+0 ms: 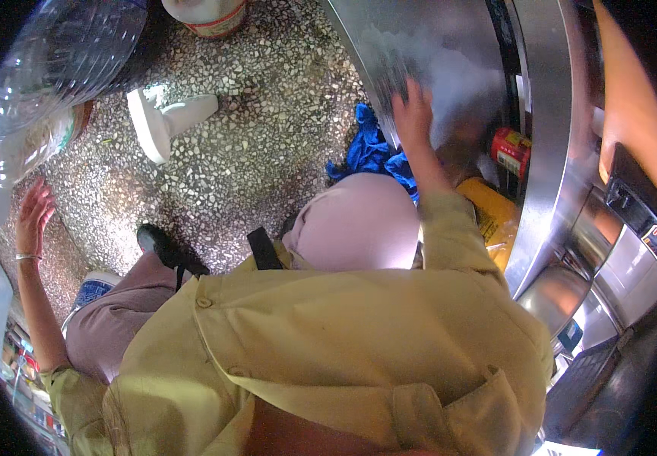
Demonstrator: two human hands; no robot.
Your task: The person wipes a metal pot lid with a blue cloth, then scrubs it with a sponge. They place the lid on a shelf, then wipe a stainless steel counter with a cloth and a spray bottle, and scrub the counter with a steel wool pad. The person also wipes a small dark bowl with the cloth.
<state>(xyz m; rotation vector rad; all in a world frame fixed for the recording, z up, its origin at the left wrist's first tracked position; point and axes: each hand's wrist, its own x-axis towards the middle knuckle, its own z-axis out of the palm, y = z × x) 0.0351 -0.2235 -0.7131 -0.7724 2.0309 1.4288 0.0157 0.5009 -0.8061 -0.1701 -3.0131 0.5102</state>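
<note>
My right hand [415,117] reaches down to a stainless steel surface [357,34] on the right, its fingers extended and no object visible in them. Around the fingertips the steel shows a whitish, hazy patch [459,80]; whether this is a film, plastic or a reflection I cannot tell. A crumpled blue cloth [367,148] lies on the floor just left of that wrist, partly behind my knee. Off to the far left, my left hand [35,211] hangs free with nothing in it, close to a clear plastic container [26,148].
A white T-shaped plastic piece [160,122] lies on the speckled terrazzo floor [248,125]. A large clear plastic bottle [72,51] is at upper left, a white tub [208,14] at the top. A red can [510,151] and yellow package [493,216] sit under the steel counter edge [550,142].
</note>
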